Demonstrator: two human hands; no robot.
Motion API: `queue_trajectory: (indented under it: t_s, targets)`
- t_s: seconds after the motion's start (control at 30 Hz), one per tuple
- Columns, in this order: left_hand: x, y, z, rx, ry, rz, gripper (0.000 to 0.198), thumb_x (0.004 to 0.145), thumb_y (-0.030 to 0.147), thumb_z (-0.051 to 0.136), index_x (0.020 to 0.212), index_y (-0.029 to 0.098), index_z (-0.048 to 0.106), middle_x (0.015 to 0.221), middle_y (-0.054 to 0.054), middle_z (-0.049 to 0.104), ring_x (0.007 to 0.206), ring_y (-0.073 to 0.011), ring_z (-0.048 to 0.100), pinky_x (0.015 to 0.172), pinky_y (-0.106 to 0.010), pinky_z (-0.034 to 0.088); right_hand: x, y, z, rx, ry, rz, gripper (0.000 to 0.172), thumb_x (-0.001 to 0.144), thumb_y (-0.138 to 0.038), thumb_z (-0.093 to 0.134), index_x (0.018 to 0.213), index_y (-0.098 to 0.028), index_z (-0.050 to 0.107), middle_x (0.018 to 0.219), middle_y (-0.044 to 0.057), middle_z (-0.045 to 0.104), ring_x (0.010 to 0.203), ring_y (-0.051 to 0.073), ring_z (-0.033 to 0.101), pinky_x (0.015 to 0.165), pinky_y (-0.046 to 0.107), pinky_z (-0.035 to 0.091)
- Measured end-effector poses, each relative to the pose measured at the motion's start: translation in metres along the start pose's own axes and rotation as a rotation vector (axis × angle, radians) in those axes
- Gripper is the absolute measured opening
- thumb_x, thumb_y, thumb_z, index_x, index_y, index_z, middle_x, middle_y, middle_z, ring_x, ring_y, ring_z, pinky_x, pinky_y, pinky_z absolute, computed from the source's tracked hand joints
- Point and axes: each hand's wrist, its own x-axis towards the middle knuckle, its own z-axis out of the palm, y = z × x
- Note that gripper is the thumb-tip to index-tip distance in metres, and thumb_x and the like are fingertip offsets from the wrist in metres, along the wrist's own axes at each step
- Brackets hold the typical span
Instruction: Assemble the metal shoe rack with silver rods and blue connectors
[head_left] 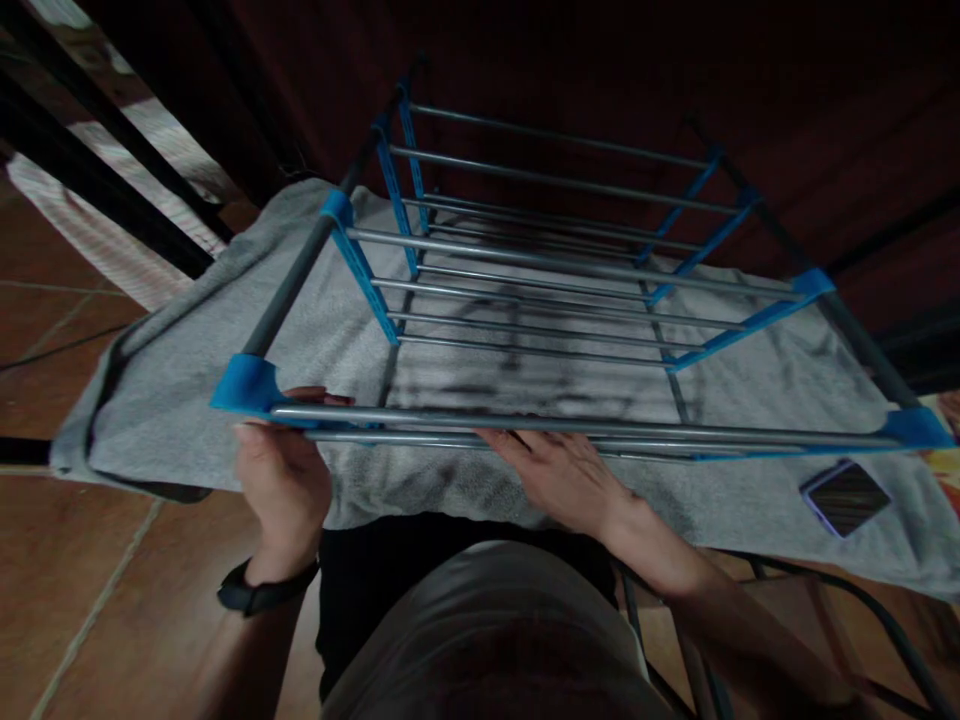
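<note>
A rack of grey metal tubes (570,262) with blue plastic side brackets (367,280) lies on a grey cloth. Along its near side run long tubes that end in a blue corner joint (247,385) at the left. My left hand (289,475) grips the near bracket just right of that joint, thumb below and fingers above and behind it. Near the middle, my right hand (559,470) rests against the lower near tubes, its fingers stretched out and partly hidden by the tubes.
The grey cloth (187,400) covers the surface under the rack. A phone (847,497) lies at its near right. Dark bars (105,180) and a striped cloth (97,210) are at the left. Chair-like metal tubing (885,620) stands at the lower right.
</note>
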Motion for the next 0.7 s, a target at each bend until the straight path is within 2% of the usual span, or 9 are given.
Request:
queue_trajectory:
  t_s: [0.1, 0.2, 0.27, 0.37, 0.47, 0.53, 0.7]
  targets:
    - [0.014, -0.01, 0.013, -0.155, 0.003, 0.06, 0.055, 0.065, 0.077, 0.067, 0.069, 0.023, 0.057, 0.072, -0.004, 0.059, 0.068, -0.0191, 0.057, 0.06, -0.033, 0.052, 0.001, -0.003, -0.003, -0.043, -0.03, 0.026, 0.062, 0.092, -0.008, 0.038, 0.148, -0.034, 0.041, 0.128, 0.005, 0.066, 0.095, 0.02, 0.069, 0.078, 0.033, 0.056]
    - [0.016, -0.016, 0.025, -0.294, 0.136, 0.035, 0.062, 0.059, 0.08, 0.068, 0.064, 0.022, 0.047, 0.064, 0.0, 0.054, 0.059, -0.0137, 0.053, 0.048, -0.025, 0.044, 0.005, -0.006, -0.002, -0.092, -0.021, 0.014, 0.059, 0.092, -0.008, 0.038, 0.147, -0.031, 0.043, 0.13, 0.006, 0.065, 0.096, 0.02, 0.069, 0.08, 0.034, 0.058]
    - [0.015, -0.015, 0.034, -0.296, 0.24, 0.035, 0.064, 0.064, 0.083, 0.061, 0.064, 0.021, 0.044, 0.06, 0.001, 0.051, 0.054, -0.0114, 0.051, 0.043, -0.023, 0.038, 0.008, -0.009, -0.002, -0.111, 0.001, -0.006, 0.057, 0.094, -0.011, 0.04, 0.148, -0.03, 0.042, 0.135, 0.007, 0.062, 0.099, 0.021, 0.069, 0.082, 0.035, 0.058]
    - [0.013, -0.008, 0.045, -0.274, 0.365, 0.057, 0.059, 0.076, 0.078, 0.052, 0.066, 0.021, 0.043, 0.058, 0.002, 0.048, 0.051, -0.0103, 0.051, 0.042, -0.022, 0.037, 0.016, -0.016, -0.002, -0.108, 0.056, -0.061, 0.058, 0.094, -0.012, 0.043, 0.149, -0.028, 0.039, 0.14, 0.007, 0.058, 0.105, 0.022, 0.067, 0.085, 0.036, 0.059]
    - [0.01, 0.0, 0.051, -0.261, 0.356, 0.056, 0.055, 0.083, 0.073, 0.046, 0.066, 0.021, 0.042, 0.054, 0.005, 0.043, 0.045, -0.008, 0.044, 0.04, -0.021, 0.033, 0.027, -0.023, -0.004, -0.082, 0.112, -0.122, 0.057, 0.095, -0.012, 0.043, 0.15, -0.027, 0.037, 0.138, 0.008, 0.059, 0.113, 0.022, 0.064, 0.09, 0.033, 0.057]
    - [0.009, 0.003, 0.051, -0.258, 0.319, 0.032, 0.056, 0.084, 0.073, 0.041, 0.065, 0.021, 0.041, 0.052, 0.006, 0.041, 0.041, -0.0073, 0.039, 0.038, -0.022, 0.029, 0.035, -0.029, -0.005, -0.061, 0.116, -0.142, 0.053, 0.097, -0.013, 0.042, 0.148, -0.026, 0.039, 0.134, 0.009, 0.061, 0.113, 0.021, 0.064, 0.089, 0.031, 0.057]
    - [0.009, 0.007, 0.049, -0.244, 0.257, -0.028, 0.064, 0.078, 0.083, 0.037, 0.062, 0.022, 0.041, 0.048, 0.005, 0.039, 0.038, -0.0088, 0.037, 0.036, -0.024, 0.027, 0.054, -0.039, -0.006, 0.006, 0.043, -0.156, 0.055, 0.096, -0.012, 0.04, 0.149, -0.027, 0.038, 0.129, 0.008, 0.064, 0.091, 0.018, 0.071, 0.075, 0.027, 0.058]
